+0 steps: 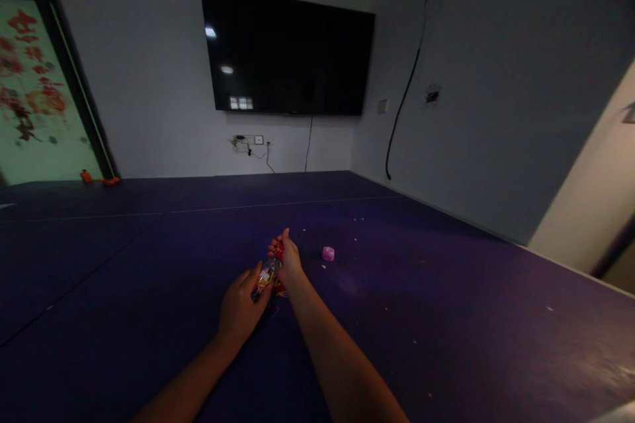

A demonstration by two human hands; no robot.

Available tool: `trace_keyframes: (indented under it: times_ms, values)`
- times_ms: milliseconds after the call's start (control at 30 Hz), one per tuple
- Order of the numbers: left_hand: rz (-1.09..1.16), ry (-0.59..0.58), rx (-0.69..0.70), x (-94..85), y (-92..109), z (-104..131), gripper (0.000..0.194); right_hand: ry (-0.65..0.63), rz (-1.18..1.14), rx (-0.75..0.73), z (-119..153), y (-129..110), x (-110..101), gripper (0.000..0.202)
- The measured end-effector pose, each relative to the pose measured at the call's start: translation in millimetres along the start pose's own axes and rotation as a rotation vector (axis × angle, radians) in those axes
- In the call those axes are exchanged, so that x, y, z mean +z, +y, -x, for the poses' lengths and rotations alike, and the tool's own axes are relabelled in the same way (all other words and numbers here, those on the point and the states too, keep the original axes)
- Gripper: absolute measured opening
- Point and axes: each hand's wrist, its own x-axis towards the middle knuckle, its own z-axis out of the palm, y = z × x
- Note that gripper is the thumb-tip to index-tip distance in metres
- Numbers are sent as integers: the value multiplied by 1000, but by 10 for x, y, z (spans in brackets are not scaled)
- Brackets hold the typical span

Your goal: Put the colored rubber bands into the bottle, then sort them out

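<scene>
Left hand (241,307) grips a clear plastic packet (268,269); right hand (291,264) cups red bands (280,251). Pink block (328,254) (roughly cubic) lies apart on purple floor (446,330).

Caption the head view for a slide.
Left hand and right hand hold colorful strands and clear plastic, pink object nearby on purple surface.

Red characters (34,53) on pale panel (49,160), illegible

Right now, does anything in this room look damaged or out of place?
Yes. The right wall has a dark, ragged-edged opening, as if a fitting were missing. Beside it, a black cable dangles, its lower end seemingly unplugged. White specks dot the purple floor, like stray scraps.
</scene>
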Motion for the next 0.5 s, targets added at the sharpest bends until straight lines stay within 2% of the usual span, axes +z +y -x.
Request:
trace_keyframes:
  times_ms: [500]
  values:
    - [-29,9,-19,-1,-1,6,39,-94,60,-50,21,59,15,56]
